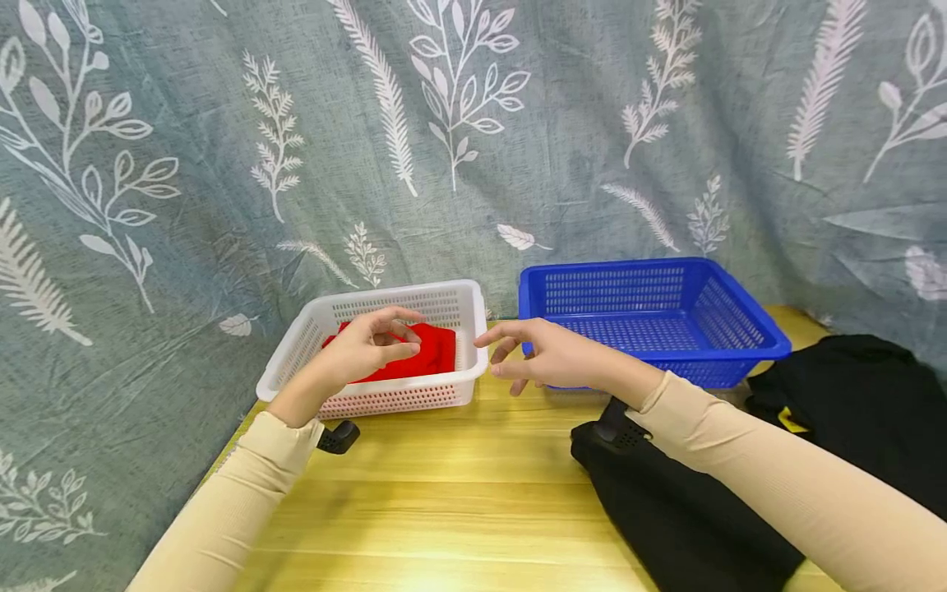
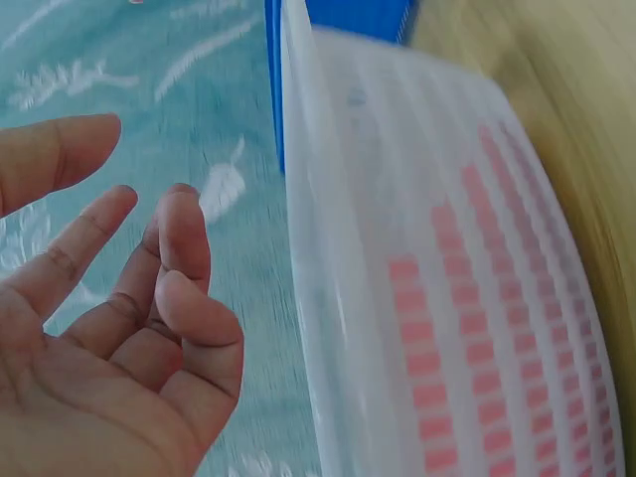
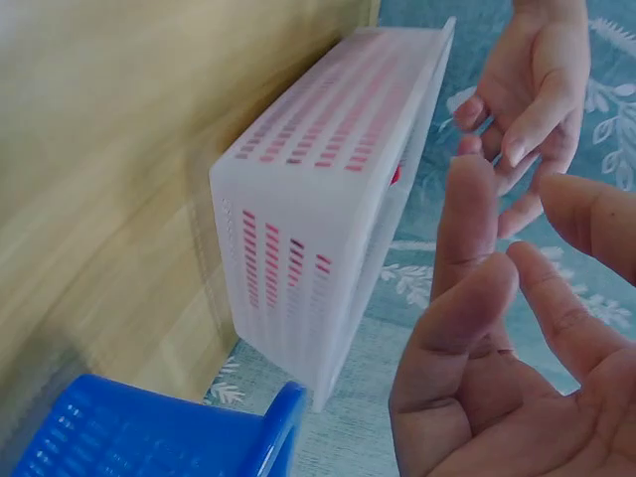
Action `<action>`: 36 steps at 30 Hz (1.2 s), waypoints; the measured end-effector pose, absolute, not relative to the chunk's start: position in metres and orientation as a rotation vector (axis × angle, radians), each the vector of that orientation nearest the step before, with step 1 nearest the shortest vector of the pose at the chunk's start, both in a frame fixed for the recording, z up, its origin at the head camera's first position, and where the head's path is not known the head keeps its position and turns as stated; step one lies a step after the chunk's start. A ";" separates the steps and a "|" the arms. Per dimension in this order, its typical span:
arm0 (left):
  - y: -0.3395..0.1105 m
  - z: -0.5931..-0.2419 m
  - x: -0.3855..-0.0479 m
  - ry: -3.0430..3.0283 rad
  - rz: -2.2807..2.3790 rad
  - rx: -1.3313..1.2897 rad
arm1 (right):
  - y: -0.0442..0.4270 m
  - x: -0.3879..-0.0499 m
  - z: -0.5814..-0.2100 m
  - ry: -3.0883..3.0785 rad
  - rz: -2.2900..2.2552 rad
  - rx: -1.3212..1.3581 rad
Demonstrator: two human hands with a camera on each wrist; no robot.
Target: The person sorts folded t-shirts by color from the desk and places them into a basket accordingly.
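The left hand [image 1: 362, 349] hovers above the white basket [image 1: 399, 398], fingers loosely bent and nothing between them. Red cloth [image 1: 436, 352] lies inside that basket. The right hand [image 1: 551, 353] hangs in the air by the basket's right end and the front left of the blue basket [image 1: 728, 374], its fingers spread and empty. In the left wrist view, the left hand [image 2: 129, 338] is beside the white basket's wall [image 2: 397, 149]. Both hands show in the right wrist view, the right hand [image 3: 517, 378] nearer and the left hand [image 3: 537, 99] beyond it.
A black cloth [image 1: 695, 518] lies at the front right, under the right forearm. Another black cloth [image 1: 858, 403] with a yellow patch [image 1: 792, 421] is at the far right. Behind the baskets hangs a grey-green curtain [image 1: 473, 222] with white leaf prints. The table [image 1: 444, 493] is yellow wood.
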State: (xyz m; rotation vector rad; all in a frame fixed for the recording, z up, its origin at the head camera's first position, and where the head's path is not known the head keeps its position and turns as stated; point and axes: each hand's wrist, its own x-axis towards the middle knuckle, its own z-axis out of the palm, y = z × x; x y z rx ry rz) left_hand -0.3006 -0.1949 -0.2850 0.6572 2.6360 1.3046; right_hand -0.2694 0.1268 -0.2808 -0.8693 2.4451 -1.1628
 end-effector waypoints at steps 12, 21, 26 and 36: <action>-0.142 -0.288 -0.279 2.509 1.228 0.976 | 0.173 -0.216 -0.287 2.425 -1.236 -0.901; -0.116 -0.299 -0.268 2.435 1.177 1.116 | 0.206 -0.177 -0.297 2.530 -1.265 -0.848; -0.103 -0.306 -0.265 2.387 1.147 1.140 | 0.225 -0.158 -0.303 2.550 -1.301 -0.786; -0.079 -0.316 -0.260 2.285 1.133 1.137 | 0.252 -0.132 -0.314 2.701 -1.261 -0.690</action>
